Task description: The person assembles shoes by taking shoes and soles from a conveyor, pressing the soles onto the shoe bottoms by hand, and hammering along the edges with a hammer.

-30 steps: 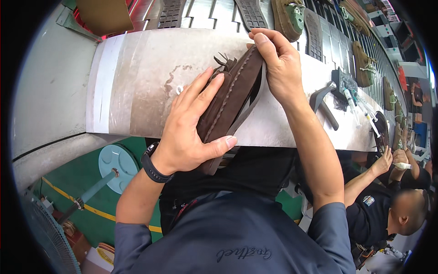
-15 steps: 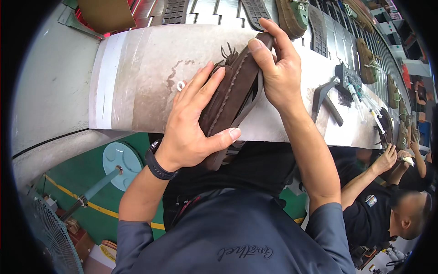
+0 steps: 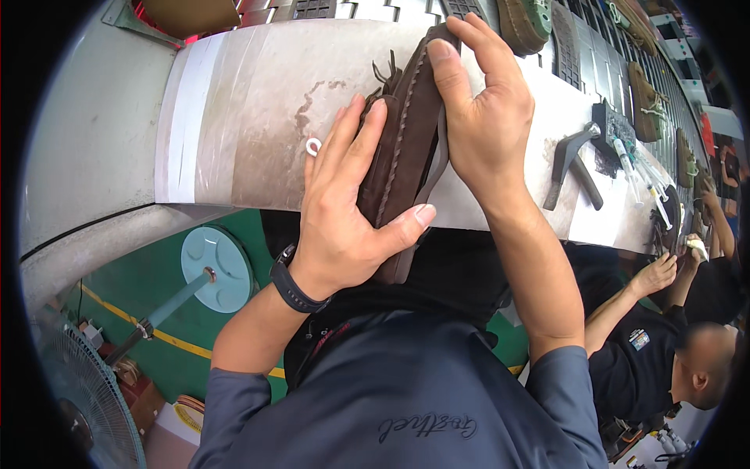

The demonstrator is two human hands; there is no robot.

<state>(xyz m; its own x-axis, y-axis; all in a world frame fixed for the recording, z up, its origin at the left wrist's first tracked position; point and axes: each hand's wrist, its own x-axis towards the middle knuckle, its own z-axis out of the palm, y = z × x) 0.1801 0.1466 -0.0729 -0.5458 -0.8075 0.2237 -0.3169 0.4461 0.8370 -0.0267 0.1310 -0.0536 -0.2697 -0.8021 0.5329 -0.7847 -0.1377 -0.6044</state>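
Note:
A dark brown moccasin-style shoe (image 3: 406, 148) with a stitched seam and loose laces is held on edge over the front of a grey worktable (image 3: 250, 102). My left hand (image 3: 344, 203) wraps its heel end, fingers flat along the side and thumb under the sole. My right hand (image 3: 480, 109) clamps the toe end from above, fingers pressing along the top edge. A black watch band sits on my left wrist.
A small white ring (image 3: 313, 146) lies on the table left of the shoe. A hammer (image 3: 570, 160) and a few tubes lie to the right. More shoes (image 3: 531, 19) ride a conveyor behind. Another person (image 3: 664, 352) works at the right. A fan (image 3: 78, 391) stands lower left.
Both hands stayed on the shoe; the right hand's fingers shifted along the toe end while the left hand kept its hold. The view drew closer to the table.

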